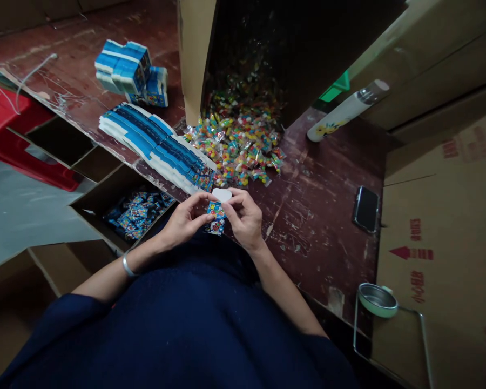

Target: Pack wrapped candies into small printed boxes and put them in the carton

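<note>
Both my hands meet at the near edge of a dark red table (319,183). My left hand (183,220) and my right hand (243,215) pinch a small blue printed box (216,218) between them, its white top flap (222,194) standing open. Just beyond my fingers lies a heap of small clear candy packets (238,143) with coloured sweets, spilling from a tipped cardboard carton (194,59). A fanned row of flat blue and white boxes (154,146) lies left of the heap.
A stack of folded blue boxes (132,73) sits farther back. An open carton (135,213) below the table's left edge holds filled blue boxes. A phone (365,208), a white bottle (346,111), a metal lid (376,300) and large cartons (441,237) are to the right. A red stool (12,129) stands at left.
</note>
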Action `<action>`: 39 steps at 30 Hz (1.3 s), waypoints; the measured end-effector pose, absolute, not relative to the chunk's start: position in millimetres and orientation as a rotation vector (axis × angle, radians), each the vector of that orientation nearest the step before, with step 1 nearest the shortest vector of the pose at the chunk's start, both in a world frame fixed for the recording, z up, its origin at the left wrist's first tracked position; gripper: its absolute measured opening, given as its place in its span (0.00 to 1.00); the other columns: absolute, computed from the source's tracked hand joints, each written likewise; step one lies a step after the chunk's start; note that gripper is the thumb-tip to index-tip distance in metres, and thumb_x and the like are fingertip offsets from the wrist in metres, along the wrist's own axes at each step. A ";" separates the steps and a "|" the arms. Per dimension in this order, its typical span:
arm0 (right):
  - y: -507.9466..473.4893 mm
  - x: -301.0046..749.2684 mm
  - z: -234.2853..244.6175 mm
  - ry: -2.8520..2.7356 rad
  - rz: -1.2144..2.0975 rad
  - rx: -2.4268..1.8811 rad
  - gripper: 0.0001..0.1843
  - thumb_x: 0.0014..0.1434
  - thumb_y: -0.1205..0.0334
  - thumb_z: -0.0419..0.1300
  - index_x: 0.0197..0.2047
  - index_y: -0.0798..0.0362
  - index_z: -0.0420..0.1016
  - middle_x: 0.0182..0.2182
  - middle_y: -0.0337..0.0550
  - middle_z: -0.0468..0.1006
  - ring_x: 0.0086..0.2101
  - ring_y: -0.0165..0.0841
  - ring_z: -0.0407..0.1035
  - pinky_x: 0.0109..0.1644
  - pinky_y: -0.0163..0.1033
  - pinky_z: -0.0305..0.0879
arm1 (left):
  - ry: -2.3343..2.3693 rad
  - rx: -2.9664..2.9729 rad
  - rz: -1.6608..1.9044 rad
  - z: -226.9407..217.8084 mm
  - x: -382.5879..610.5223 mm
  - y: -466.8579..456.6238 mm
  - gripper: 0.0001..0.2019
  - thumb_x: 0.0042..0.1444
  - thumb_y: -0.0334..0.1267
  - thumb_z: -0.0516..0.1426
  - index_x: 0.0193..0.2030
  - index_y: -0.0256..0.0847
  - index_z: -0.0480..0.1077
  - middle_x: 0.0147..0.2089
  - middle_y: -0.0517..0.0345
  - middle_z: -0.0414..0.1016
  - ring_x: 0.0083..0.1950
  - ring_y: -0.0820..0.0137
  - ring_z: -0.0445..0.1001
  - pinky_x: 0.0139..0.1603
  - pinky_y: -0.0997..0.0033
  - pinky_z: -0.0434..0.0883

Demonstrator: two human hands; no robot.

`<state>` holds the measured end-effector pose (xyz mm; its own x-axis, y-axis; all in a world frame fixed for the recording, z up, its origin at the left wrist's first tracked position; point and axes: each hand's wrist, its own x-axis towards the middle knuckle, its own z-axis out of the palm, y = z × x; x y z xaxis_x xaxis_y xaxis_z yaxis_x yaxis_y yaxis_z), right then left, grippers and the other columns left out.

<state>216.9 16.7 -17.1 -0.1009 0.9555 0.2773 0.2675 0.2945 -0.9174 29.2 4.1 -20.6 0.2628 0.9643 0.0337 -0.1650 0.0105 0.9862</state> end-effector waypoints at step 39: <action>76.6 202.7 -49.1 -2.202 0.632 -1.125 0.08 0.61 0.62 0.71 0.44 0.48 0.78 0.51 0.49 0.84 0.54 0.46 0.78 0.61 0.54 0.73 | 1.248 1.601 0.752 22.9 -82.6 27.2 0.17 0.62 0.49 0.63 0.48 0.37 0.77 0.46 0.48 0.83 0.46 0.63 0.80 0.49 0.64 0.77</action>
